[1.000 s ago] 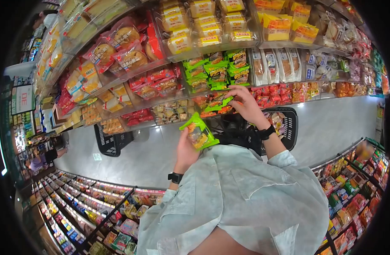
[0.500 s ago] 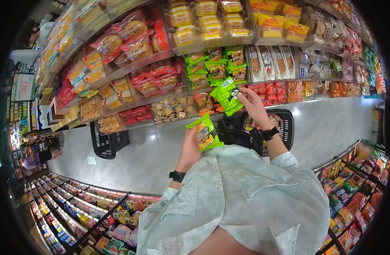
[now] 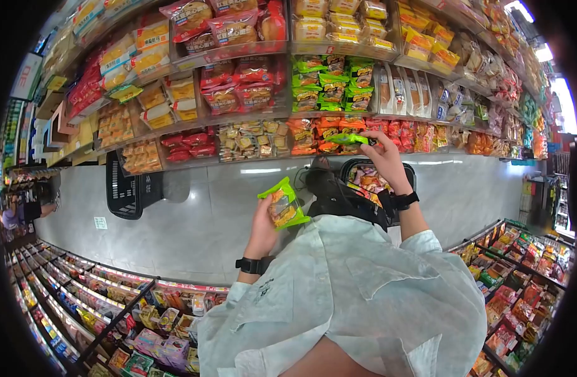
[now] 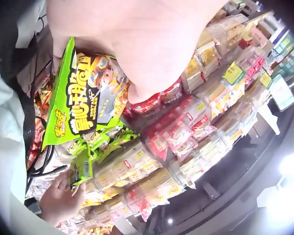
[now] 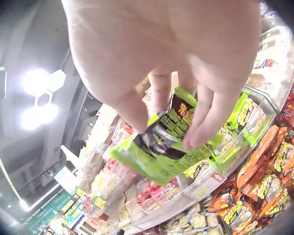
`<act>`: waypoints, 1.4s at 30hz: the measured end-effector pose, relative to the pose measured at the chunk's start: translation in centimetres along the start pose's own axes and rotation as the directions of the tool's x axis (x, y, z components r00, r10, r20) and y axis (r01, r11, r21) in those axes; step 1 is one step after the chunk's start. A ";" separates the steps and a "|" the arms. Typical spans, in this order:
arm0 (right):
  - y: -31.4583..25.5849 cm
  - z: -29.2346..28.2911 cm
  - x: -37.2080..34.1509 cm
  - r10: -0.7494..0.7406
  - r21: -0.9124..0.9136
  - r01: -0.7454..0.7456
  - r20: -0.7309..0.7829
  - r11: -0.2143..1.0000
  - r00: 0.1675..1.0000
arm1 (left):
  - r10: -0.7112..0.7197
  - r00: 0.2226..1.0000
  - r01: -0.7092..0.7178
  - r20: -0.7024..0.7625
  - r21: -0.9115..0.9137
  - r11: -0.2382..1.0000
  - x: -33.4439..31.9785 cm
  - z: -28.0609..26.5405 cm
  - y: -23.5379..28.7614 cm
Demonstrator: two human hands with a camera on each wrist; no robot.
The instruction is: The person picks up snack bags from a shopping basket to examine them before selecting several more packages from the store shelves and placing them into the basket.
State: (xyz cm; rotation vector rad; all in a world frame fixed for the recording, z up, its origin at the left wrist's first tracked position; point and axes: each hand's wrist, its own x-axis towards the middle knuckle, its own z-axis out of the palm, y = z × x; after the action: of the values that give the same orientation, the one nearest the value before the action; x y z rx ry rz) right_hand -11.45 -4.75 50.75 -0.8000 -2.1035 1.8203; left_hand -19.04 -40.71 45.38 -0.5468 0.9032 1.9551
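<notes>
My left hand grips a green instant noodle packet by its side, in front of the shirt. In the left wrist view the printed face of this packet shows a cartoon character and yellow and white lettering. My right hand pinches a second green packet, held tilted almost edge-on before the lower shelf. From the right wrist, thumb and fingers close on the dark-printed part of that packet. Matching green packets fill a shelf bin just beyond it, with orange packets below.
Under my right forearm a black shopping basket holds several packaged goods. Another black basket stands on the floor to the left. Shelves of packaged bread run ahead, and snack racks stand behind. A person is far left.
My right hand was at the lower bin, then showed the second packet broad side up, and now holds it nearly edge-on. The left hand keeps its packet. The head view has shifted.
</notes>
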 end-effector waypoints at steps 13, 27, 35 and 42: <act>1.8 -5.1 12.6 -0.426 -0.520 0.334 -0.065 0.786 0.902 | 0.210 0.952 -0.210 -0.224 0.024 0.977 0.8 5.6 3.3; 4.3 -9.6 19.8 -0.236 -0.477 0.309 0.209 0.823 0.949 | 0.397 0.892 -0.307 -0.217 0.354 0.884 6.7 16.2 2.3; 5.4 -10.9 19.7 -0.236 -0.353 0.263 0.119 0.898 0.964 | 0.491 0.871 -0.344 -0.008 0.704 0.621 13.0 21.9 4.8; 4.6 -13.2 18.4 -0.209 -0.295 0.194 -0.021 0.936 0.978 | 0.455 0.866 -0.433 0.208 0.767 0.473 18.3 24.4 6.6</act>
State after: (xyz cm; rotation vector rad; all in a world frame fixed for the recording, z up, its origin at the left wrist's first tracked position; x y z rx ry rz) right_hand -18.56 16.72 45.77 -0.6566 -2.3556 1.3903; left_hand -34.61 -14.35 51.15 0.2483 1.9528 1.6904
